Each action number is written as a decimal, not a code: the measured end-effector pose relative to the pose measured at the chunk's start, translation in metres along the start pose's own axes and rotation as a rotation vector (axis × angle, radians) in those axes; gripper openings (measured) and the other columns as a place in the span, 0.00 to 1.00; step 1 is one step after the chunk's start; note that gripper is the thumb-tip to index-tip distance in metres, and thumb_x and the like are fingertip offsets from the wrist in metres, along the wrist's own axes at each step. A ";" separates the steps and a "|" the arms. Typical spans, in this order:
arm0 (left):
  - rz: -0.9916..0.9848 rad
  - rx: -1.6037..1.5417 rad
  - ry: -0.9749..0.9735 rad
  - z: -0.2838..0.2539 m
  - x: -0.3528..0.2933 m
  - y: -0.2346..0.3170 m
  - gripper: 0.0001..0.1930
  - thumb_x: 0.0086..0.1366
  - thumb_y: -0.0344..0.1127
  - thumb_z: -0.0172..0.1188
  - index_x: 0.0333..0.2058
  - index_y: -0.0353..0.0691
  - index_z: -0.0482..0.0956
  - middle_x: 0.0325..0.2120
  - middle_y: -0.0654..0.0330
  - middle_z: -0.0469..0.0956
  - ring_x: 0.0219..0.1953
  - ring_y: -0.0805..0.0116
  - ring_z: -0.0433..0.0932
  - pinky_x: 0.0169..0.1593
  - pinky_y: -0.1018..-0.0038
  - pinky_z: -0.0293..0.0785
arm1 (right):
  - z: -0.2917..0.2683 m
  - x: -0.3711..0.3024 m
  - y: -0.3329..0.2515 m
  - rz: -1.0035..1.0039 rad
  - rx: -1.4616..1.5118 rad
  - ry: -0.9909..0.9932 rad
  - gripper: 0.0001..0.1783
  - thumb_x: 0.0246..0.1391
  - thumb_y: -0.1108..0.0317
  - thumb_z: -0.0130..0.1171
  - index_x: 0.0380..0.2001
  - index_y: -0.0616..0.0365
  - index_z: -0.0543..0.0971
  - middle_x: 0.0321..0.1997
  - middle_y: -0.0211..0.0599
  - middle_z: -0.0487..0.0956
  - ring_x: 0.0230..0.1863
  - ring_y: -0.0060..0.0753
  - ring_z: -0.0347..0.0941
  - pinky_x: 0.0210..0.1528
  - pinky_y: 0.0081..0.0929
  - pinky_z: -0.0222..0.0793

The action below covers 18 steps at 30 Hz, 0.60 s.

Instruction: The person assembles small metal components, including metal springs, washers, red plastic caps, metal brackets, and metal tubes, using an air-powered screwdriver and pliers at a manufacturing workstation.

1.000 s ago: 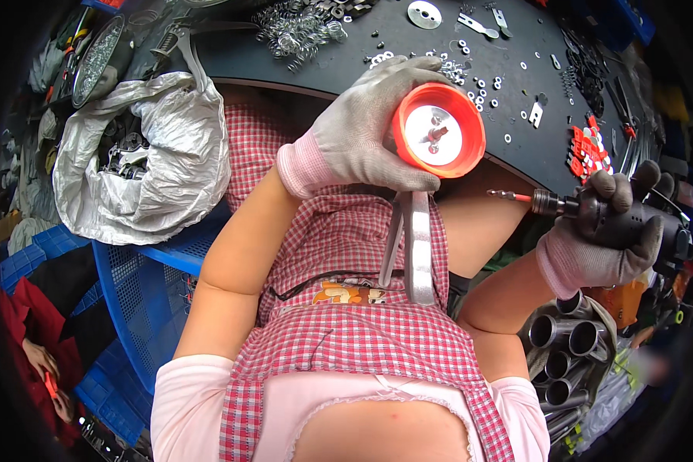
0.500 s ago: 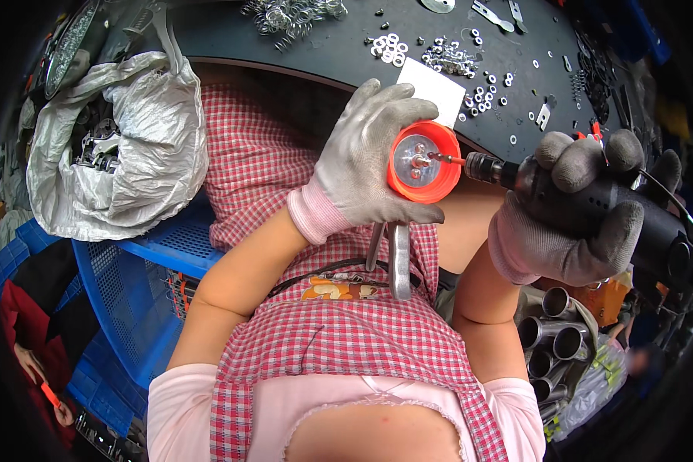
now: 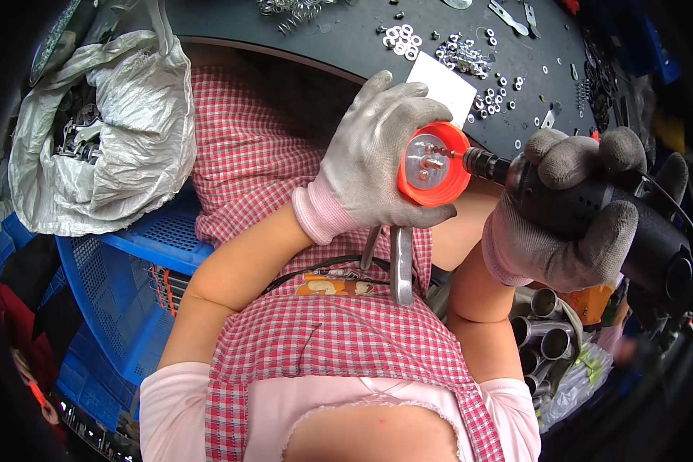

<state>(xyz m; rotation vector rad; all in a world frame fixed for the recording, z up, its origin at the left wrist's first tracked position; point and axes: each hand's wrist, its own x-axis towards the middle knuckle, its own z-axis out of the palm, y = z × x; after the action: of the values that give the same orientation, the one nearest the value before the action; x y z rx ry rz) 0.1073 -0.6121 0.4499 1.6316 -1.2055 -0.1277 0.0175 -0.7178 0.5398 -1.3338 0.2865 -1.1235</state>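
Note:
Gloved in grey, my left hand [image 3: 377, 158] is closed around a round orange cup-shaped part [image 3: 456, 185]. Its open side shows a clear or pale disc [image 3: 418, 171] with small copper-coloured and metal fasteners. Two grey metal levers [image 3: 401, 266] hang below that hand; how they join the orange part is hidden. My right hand [image 3: 570, 208], also gloved, grips a black power screwdriver [image 3: 631, 204] with a cord. The tool's chuck [image 3: 485, 165] is close to the orange rim, and its thin bit reaches inside, to the upper fasteners. Whether the bit touches one is hard to tell.
On the dark table lie washers [image 3: 402, 41], small metal fittings [image 3: 462, 58], springs [image 3: 292, 9] and a white card [image 3: 443, 86]. A white sack [image 3: 146, 131] of metal parts sits on a blue crate [image 3: 115, 300] at left. Metal tubes [image 3: 556, 343] stand in a bag at lower right.
The chuck has come nearer the orange rim, and the bit reaches further into the part, at the upper fasteners. The whole view has shifted slightly. Both hands keep their holds.

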 end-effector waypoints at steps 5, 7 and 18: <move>0.004 -0.005 0.028 0.003 0.000 0.001 0.42 0.27 0.45 0.75 0.47 0.42 0.71 0.43 0.60 0.74 0.53 0.54 0.71 0.63 0.51 0.54 | 0.010 -0.002 0.002 -0.072 -0.133 -0.025 0.27 0.53 0.54 0.50 0.47 0.65 0.66 0.24 0.42 0.73 0.21 0.34 0.67 0.24 0.27 0.65; -0.003 0.006 0.061 0.006 -0.001 0.002 0.43 0.27 0.48 0.76 0.47 0.42 0.71 0.43 0.60 0.74 0.52 0.54 0.71 0.62 0.51 0.55 | 0.012 -0.003 0.003 -0.120 -0.212 -0.042 0.25 0.53 0.55 0.50 0.45 0.66 0.67 0.24 0.42 0.73 0.21 0.34 0.68 0.25 0.27 0.66; 0.055 0.037 0.148 0.013 -0.003 -0.002 0.43 0.28 0.51 0.77 0.45 0.40 0.72 0.43 0.58 0.74 0.49 0.55 0.73 0.60 0.53 0.61 | 0.021 -0.002 0.002 -0.025 -0.152 0.021 0.26 0.56 0.57 0.44 0.52 0.68 0.65 0.27 0.47 0.76 0.23 0.39 0.72 0.19 0.25 0.68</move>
<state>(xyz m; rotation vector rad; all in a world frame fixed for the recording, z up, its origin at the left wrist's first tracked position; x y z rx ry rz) 0.0993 -0.6183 0.4414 1.6089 -1.1432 0.0496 0.0325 -0.7038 0.5429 -1.4631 0.3776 -1.1555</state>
